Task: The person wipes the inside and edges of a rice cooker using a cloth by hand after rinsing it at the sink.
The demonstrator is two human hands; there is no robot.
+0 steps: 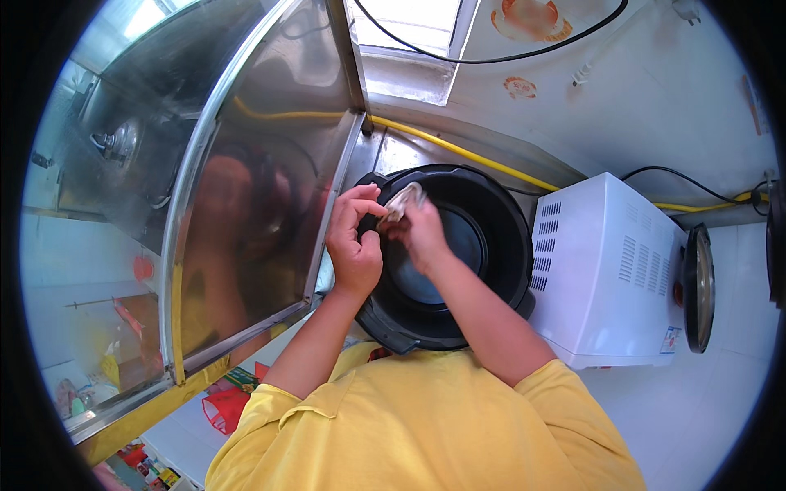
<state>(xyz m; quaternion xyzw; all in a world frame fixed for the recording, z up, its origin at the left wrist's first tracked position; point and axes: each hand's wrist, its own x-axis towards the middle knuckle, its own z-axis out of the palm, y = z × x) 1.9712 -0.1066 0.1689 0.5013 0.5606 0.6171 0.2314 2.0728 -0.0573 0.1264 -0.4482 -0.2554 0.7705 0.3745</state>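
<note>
A large round black pot-like housing [503,245], probably an electric cooker body, stands in front of me with its interior showing. My right hand [420,233] reaches over its left inner rim, closed on a crumpled whitish cloth [405,202] that is blurred and stained. Beside it, my left hand [356,239] is raised at the left edge of the housing. Its fingers are bent and apart, the fingertips close to the cloth; nothing shows in it.
A steel-framed cabinet [264,215] rises at the left. To the right stands a white vented appliance [589,264], with a round glass lid [699,288] beyond it. Along the wall runs a yellow hose [466,153]. A black cable [491,60] hangs above.
</note>
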